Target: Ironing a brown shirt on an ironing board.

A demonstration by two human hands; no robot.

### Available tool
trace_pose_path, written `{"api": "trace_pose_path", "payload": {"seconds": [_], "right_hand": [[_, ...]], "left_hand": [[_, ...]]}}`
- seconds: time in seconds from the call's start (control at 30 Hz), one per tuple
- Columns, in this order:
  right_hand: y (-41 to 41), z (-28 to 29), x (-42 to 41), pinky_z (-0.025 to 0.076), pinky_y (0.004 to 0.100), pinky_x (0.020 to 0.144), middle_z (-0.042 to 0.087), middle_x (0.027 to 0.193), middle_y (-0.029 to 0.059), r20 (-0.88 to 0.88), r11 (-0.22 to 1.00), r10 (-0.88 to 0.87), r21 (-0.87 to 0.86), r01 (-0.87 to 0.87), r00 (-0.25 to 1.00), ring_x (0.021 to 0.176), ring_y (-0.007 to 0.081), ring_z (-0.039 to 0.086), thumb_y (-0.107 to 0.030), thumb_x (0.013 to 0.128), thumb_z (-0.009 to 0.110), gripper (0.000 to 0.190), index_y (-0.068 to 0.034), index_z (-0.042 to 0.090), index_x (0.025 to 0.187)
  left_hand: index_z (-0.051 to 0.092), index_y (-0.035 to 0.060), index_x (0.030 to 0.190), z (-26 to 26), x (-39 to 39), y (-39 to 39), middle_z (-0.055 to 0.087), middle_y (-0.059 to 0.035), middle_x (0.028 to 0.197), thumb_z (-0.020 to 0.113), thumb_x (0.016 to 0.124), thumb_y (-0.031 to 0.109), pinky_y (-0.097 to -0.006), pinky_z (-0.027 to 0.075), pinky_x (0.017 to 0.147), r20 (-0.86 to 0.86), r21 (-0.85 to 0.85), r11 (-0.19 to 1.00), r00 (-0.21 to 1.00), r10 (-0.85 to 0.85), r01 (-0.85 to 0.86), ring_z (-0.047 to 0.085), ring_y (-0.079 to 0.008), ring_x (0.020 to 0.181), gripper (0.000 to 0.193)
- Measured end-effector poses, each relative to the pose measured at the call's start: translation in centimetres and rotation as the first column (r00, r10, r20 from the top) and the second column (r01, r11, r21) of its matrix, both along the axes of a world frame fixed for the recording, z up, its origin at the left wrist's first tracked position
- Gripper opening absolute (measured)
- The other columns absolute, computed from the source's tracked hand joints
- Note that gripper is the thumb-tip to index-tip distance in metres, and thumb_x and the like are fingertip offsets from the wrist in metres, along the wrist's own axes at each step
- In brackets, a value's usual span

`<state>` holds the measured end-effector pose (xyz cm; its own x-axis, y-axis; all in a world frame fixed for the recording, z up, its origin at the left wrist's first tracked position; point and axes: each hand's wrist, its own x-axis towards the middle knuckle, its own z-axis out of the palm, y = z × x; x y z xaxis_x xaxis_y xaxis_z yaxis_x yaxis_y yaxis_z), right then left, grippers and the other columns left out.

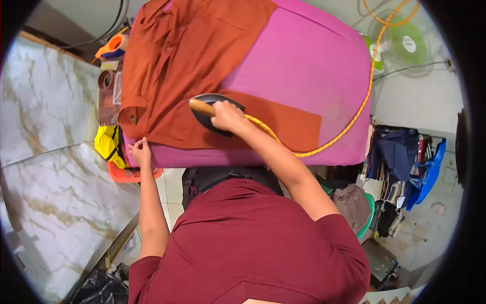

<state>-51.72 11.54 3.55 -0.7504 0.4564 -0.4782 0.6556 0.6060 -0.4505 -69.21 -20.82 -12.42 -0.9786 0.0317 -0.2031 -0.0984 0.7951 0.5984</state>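
Note:
A rust-orange long-sleeved shirt (190, 64) lies across the pink padded ironing surface (296, 68). Its collar (133, 116) is at the left, and one sleeve (281, 121) stretches flat to the right along the near edge. My right hand (228, 116) grips the wooden handle (201, 107) of a dark metal iron (207, 123), which sits on the shirt near the top of that sleeve. From the handle a yellow braided cord (347, 129) curves right and up. Below the collar, my left hand (141, 154) pinches the shirt's edge between thumb and finger.
Left of the pad are a tape dispenser (115, 43), a yellow cloth item (107, 144) and an orange-red basket (125, 175). Marble-patterned panels (57, 190) stand farther left. To the right are a green fan (408, 41), stacked folded clothes (395, 152) and a green tub (367, 216).

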Motion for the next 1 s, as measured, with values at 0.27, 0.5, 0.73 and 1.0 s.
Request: {"api": "trace_pose_path", "payload": {"seconds": [0.27,0.5,0.73,1.0], "right_hand": [[12.2,-1.7,20.1,0.048,0.0405,0.055,0.063,0.060,0.0156,-0.273,0.782,-0.573,0.101,0.615,0.773,0.058,0.0242,0.066,-0.022,0.083,0.062,0.025,0.003,0.066,0.081],[18.6,-2.3,38.0,0.032,0.0291,0.032,0.042,0.050,-0.0004,-0.114,0.227,-0.974,-0.390,0.893,0.197,0.035,0.0119,0.040,-0.014,0.086,0.064,0.023,-0.009,0.048,0.071],[9.2,-1.7,30.0,0.043,0.0361,0.046,0.055,0.057,0.0022,-0.044,0.596,-0.786,-0.317,0.738,0.616,0.049,0.0151,0.055,-0.013,0.084,0.066,0.016,-0.004,0.062,0.071],[-1.4,-1.6,16.9,0.052,0.0534,0.085,0.068,0.096,0.0259,-0.044,0.996,0.060,-0.059,-0.063,0.997,0.095,0.0430,0.065,-0.016,0.078,0.062,0.032,-0.006,0.067,0.108]], "left_hand": [[0.066,0.0086,0.118,-0.4,9.3,2.6,0.028,-0.0332,0.152,0.062,0.092,0.038,-0.0528,0.026,0.115,-0.129,0.064,0.997,0.991,-0.035,0.044,0.024,-0.0518,0.142,0.039],[0.069,0.0073,0.108,-0.1,16.3,7.9,0.036,-0.0315,0.149,0.068,0.087,0.042,-0.0545,0.025,0.114,-0.240,-0.097,0.994,0.971,0.016,-0.040,0.028,-0.0480,0.140,0.041],[0.073,0.0129,0.090,-0.1,16.8,8.5,0.044,-0.0239,0.144,0.073,0.083,0.043,-0.0538,0.031,0.108,-0.306,-0.064,0.978,0.937,0.168,-0.196,0.037,-0.0400,0.135,0.031],[0.073,0.0130,0.090,1.7,16.4,9.7,0.060,-0.0134,0.126,0.073,0.082,0.045,-0.0518,0.037,0.102,-0.193,0.029,0.954,0.935,0.297,-0.297,0.051,-0.0328,0.124,0.033]]}}
